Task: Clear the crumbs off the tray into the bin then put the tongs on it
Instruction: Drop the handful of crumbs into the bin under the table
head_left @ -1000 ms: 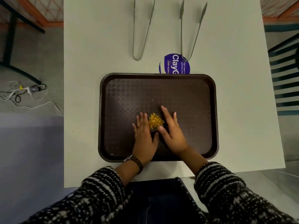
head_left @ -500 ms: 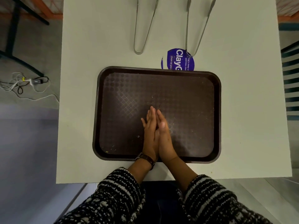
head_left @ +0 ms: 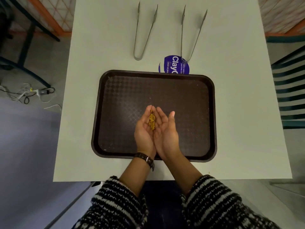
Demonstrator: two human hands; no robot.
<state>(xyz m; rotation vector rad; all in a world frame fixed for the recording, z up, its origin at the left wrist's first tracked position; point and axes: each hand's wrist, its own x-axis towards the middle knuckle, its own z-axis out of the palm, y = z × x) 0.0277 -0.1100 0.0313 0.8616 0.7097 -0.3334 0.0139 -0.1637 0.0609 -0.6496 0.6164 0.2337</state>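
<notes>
A dark brown tray (head_left: 125,100) lies on the white table (head_left: 239,113). Above its middle, my left hand (head_left: 143,129) and my right hand (head_left: 166,131) are cupped side by side, palms up. A small heap of yellow crumbs (head_left: 152,120) rests in the hollow between them. A few tiny specks stay on the tray floor. Two metal tongs lie on the table beyond the tray: the left tongs (head_left: 144,32) and the right tongs (head_left: 192,35), both with their tips pointing away from me. No bin is in view.
A round blue sticker (head_left: 173,64) sits on the table at the tray's far edge, partly under the right tongs. A chair (head_left: 290,90) stands to the right. Cables (head_left: 28,95) lie on the floor at the left, near dark table legs (head_left: 26,43).
My hands swept the crumb heap together on the tray, pressed palm to palm over it, then lifted and turned palms up with the crumbs cupped between them.
</notes>
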